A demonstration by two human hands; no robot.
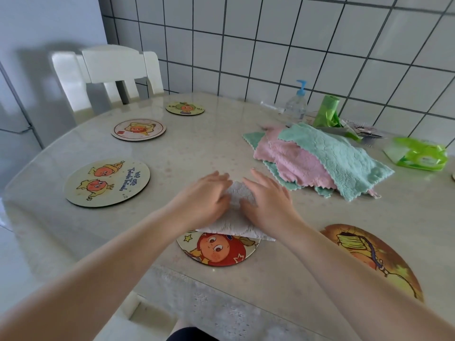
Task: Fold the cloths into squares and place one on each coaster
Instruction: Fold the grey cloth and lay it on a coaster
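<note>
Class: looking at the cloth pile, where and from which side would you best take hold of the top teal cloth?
Probably pinch the top teal cloth at its near corner, coming from the front right. That scalloped corner hangs off the pile toward the table, clear of the pink cloths beneath.

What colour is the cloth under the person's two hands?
White, with a textured weave; the cloth shows best in the head view, overlapping the red-faced coaster.

Both hands press flat on a white cloth [234,222]: left hand [204,200], right hand [268,205]. The cloth overlaps the far edge of the near coaster [216,249]. A pile of pink and green cloths [317,158] lies to the right on the worktop [197,148]. Three coasters [107,182] sit left.
</note>
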